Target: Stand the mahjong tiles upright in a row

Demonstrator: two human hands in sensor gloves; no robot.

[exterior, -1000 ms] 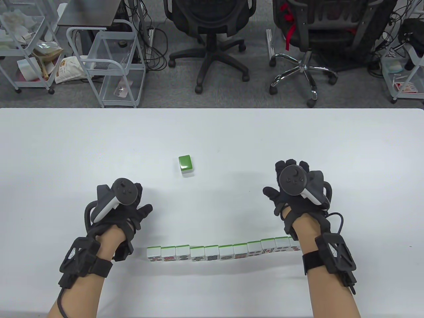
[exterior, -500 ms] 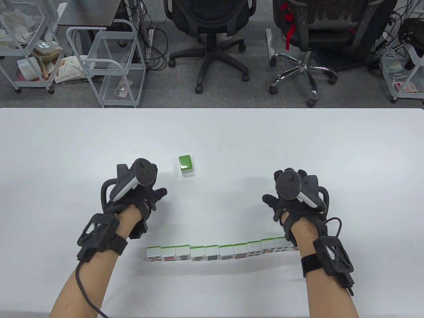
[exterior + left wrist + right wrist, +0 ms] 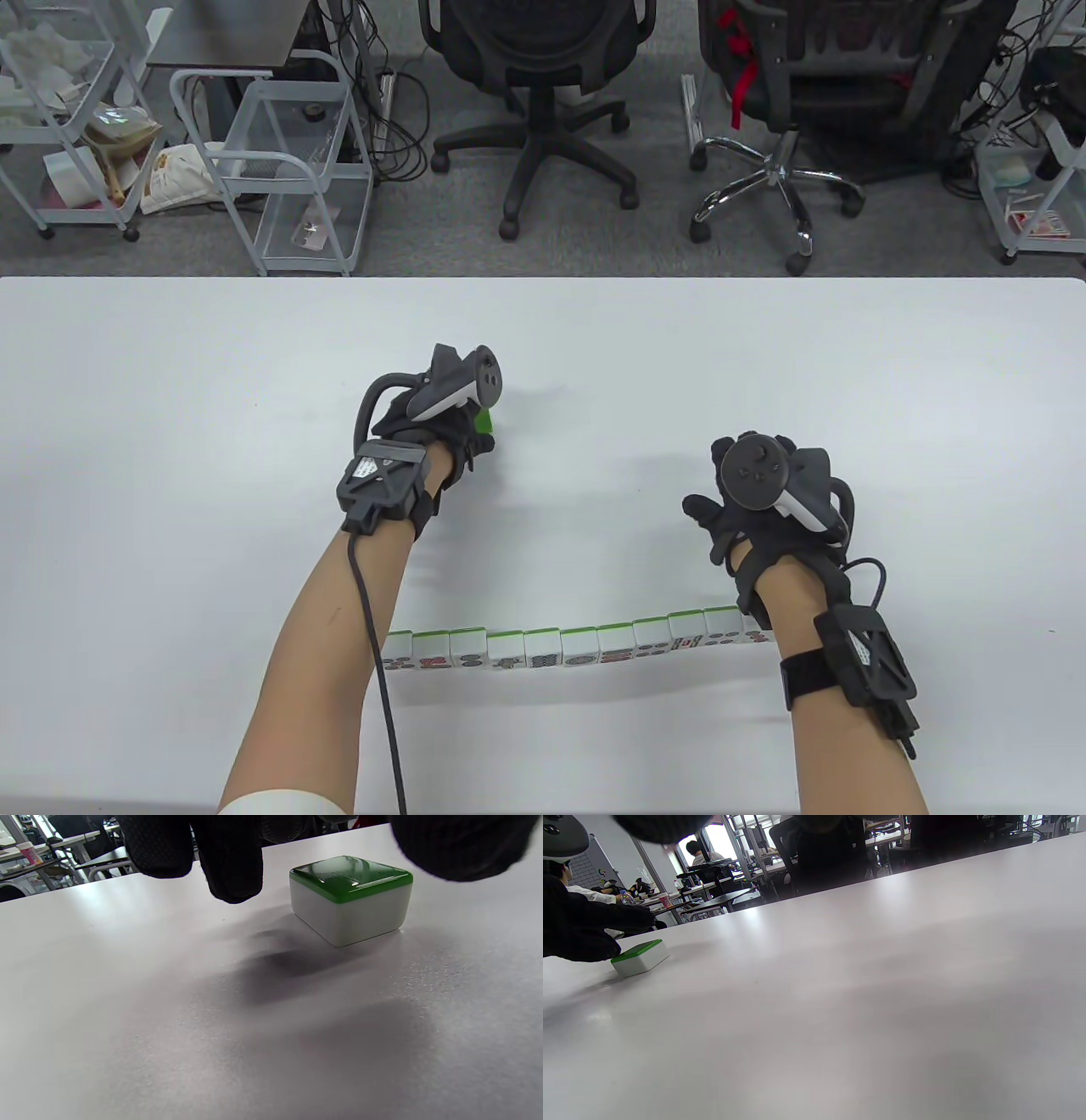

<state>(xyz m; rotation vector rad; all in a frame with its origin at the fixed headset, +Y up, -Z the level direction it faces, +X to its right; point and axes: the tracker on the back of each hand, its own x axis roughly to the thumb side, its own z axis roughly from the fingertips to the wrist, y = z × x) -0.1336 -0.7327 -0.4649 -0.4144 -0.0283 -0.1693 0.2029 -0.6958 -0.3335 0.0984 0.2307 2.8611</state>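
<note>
A single green-backed tile [image 3: 351,897] lies flat on the white counter [image 3: 170,407], face down, well apart from the row [image 3: 577,647] of upright tiles near the front edge. The left hand [image 3: 441,420] is over this tile; its fingers [image 3: 231,861] hang spread above and beside it, apart and not touching it. The right hand [image 3: 755,501] rests near the right end of the row, fingers loosely apart, holding nothing.
</note>
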